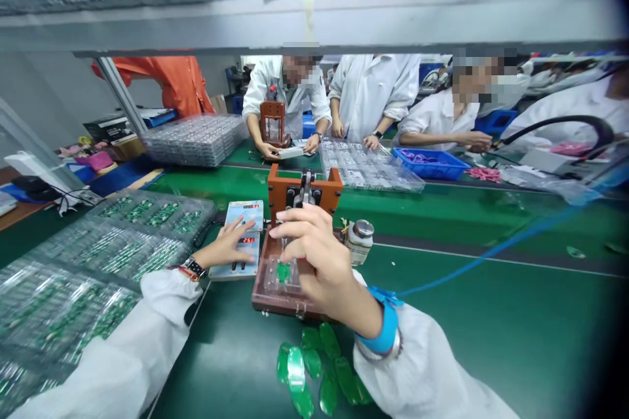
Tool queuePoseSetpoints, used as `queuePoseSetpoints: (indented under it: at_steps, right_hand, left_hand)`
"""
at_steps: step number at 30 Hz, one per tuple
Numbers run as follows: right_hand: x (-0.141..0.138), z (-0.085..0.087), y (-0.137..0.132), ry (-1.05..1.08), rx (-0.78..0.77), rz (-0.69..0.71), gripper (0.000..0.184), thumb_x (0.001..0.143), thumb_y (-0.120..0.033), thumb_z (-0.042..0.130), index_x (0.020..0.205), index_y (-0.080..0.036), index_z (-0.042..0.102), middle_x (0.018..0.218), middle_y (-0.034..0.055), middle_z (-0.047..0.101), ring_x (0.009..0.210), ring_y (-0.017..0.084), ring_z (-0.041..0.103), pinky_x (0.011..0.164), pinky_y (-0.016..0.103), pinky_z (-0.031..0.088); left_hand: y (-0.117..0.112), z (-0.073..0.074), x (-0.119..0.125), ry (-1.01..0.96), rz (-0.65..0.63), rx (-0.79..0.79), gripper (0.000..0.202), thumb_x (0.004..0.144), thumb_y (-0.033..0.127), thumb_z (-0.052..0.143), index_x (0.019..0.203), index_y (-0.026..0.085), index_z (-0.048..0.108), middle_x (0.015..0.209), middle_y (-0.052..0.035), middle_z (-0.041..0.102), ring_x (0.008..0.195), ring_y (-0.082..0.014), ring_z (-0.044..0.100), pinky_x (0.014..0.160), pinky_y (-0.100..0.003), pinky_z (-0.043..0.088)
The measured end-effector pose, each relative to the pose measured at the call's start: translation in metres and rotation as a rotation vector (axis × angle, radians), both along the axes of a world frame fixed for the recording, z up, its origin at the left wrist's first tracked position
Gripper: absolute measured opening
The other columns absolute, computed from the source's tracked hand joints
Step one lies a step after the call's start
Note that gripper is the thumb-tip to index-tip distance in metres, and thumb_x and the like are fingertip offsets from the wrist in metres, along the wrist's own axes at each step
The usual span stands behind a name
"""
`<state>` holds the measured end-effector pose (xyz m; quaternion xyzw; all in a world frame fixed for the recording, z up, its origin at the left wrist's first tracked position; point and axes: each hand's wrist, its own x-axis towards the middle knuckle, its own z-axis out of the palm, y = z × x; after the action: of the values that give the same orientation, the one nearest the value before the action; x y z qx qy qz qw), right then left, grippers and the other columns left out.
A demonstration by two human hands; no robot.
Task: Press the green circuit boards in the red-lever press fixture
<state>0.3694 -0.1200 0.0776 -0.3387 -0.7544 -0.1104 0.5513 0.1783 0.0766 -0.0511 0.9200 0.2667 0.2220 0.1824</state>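
Note:
My left hand (228,245) reaches over two stacked blue meter boxes (234,268) with red digit displays. Its fingers are spread, with fingertips at the upper box (246,211). In front of me stands a test fixture with an orange upright frame (274,200), a metal toggle clamp (307,186) and a brown base (280,301). My right hand (317,252) is at the clamp, its fingers bent and apart; whether it touches the lever is hidden. Below those fingers, a small green circuit board (284,272) lies in the fixture's clear plate. Several green pieces (329,366) lie loose before the base.
Clear trays of green boards (122,242) fill the left side. A lidded jar (360,242) stands right of the fixture. A blue cord (472,265) runs from my right wristband. Across the bench, people in white coats work near trays (368,167) and a blue bin (430,167). A shelf beam (314,19) crosses overhead.

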Motion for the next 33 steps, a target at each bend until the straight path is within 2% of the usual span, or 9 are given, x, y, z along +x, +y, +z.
queuePoseSetpoints:
  at_steps: [1, 3, 7, 12, 14, 17, 22, 27, 33]
  right_hand:
    - [-0.001, 0.000, 0.000, 0.021, -0.008, 0.015, 0.029, 0.078, 0.002, 0.038, 0.080, -0.024, 0.051, 0.093, 0.0011, 0.069, 0.104, 0.020, 0.062, 0.096, 0.047, 0.044]
    - [-0.003, -0.001, -0.001, 0.065, -0.016, 0.028, 0.027, 0.078, 0.000, 0.039, 0.080, -0.024, 0.051, 0.091, 0.0006, 0.069, 0.101, 0.021, 0.063, 0.097, 0.049, 0.043]
    - [-0.009, 0.000, -0.002, 0.155, 0.005, 0.035, 0.024, 0.081, -0.003, 0.043, 0.079, -0.026, 0.051, 0.087, 0.0005, 0.069, 0.096, 0.022, 0.064, 0.092, 0.048, 0.048]
    - [-0.014, 0.000, -0.002, 0.232, -0.002, 0.045, 0.025, 0.081, -0.004, 0.044, 0.077, -0.026, 0.053, 0.085, -0.0001, 0.069, 0.095, 0.023, 0.064, 0.093, 0.050, 0.047]
    - [-0.013, -0.002, -0.003, 0.278, -0.033, 0.080, 0.027, 0.082, -0.003, 0.043, 0.076, -0.027, 0.054, 0.083, -0.0006, 0.069, 0.096, 0.022, 0.063, 0.097, 0.049, 0.045]
    - [-0.011, -0.005, -0.006, 0.342, -0.129, 0.151, 0.029, 0.086, -0.003, 0.045, 0.075, -0.026, 0.057, 0.080, -0.0014, 0.066, 0.100, 0.019, 0.061, 0.101, 0.044, 0.042]
    - [-0.011, -0.005, -0.008, 0.426, -0.174, 0.226, 0.027, 0.091, -0.008, 0.051, 0.069, -0.024, 0.056, 0.076, -0.0042, 0.064, 0.101, 0.013, 0.058, 0.105, 0.032, 0.035]
    - [-0.012, -0.005, -0.005, 0.417, -0.132, 0.220, 0.028, 0.095, -0.014, 0.051, 0.068, -0.023, 0.053, 0.074, -0.0041, 0.062, 0.098, 0.012, 0.057, 0.105, 0.028, 0.032]
    - [-0.009, -0.005, -0.006, 0.360, -0.088, 0.186, 0.028, 0.095, -0.015, 0.051, 0.068, -0.022, 0.052, 0.072, -0.0024, 0.061, 0.094, 0.014, 0.058, 0.100, 0.030, 0.036]
  left_hand:
    - [0.006, -0.006, 0.000, 0.094, -0.027, 0.004, 0.079, 0.061, 0.059, 0.077, 0.129, 0.025, 0.056, 0.142, -0.0113, 0.047, 0.135, -0.0424, 0.033, 0.106, -0.058, 0.030]
    - [0.014, -0.016, -0.001, 0.234, -0.067, 0.018, 0.095, 0.058, 0.065, 0.077, 0.139, 0.026, 0.046, 0.149, -0.0135, 0.038, 0.139, -0.0446, 0.024, 0.108, -0.061, 0.022]
    - [0.015, -0.022, -0.003, 0.326, -0.119, 0.049, 0.098, 0.066, 0.069, 0.068, 0.148, 0.030, 0.030, 0.153, -0.0138, 0.031, 0.141, -0.0431, 0.016, 0.109, -0.064, 0.010]
    - [0.011, -0.017, -0.006, 0.322, -0.171, 0.077, 0.096, 0.070, 0.071, 0.063, 0.149, 0.030, 0.027, 0.152, -0.0131, 0.033, 0.142, -0.0404, 0.018, 0.111, -0.061, 0.007]
    - [0.014, -0.014, -0.009, 0.302, -0.153, 0.026, 0.106, 0.067, 0.072, 0.065, 0.152, 0.029, 0.017, 0.154, -0.0140, 0.028, 0.142, -0.0404, 0.016, 0.112, -0.059, 0.010]
    - [0.022, -0.007, -0.014, 0.342, -0.076, -0.099, 0.119, 0.063, 0.076, 0.066, 0.153, 0.027, 0.006, 0.157, -0.0154, 0.018, 0.144, -0.0411, 0.005, 0.112, -0.060, 0.007]
    - [0.033, 0.001, -0.024, 0.454, -0.057, -0.240, 0.119, 0.058, 0.076, 0.068, 0.152, 0.023, 0.017, 0.157, -0.0154, 0.019, 0.144, -0.0407, 0.002, 0.112, -0.059, 0.002]
    - [0.030, 0.004, -0.025, 0.450, -0.075, -0.200, 0.121, 0.055, 0.074, 0.071, 0.152, 0.024, 0.018, 0.157, -0.0148, 0.017, 0.144, -0.0413, 0.002, 0.112, -0.060, 0.001]
    - [0.024, 0.011, -0.022, 0.497, -0.105, -0.101, 0.128, 0.055, 0.076, 0.070, 0.153, 0.026, 0.004, 0.157, -0.0128, 0.017, 0.143, -0.0418, 0.002, 0.109, -0.063, -0.005]
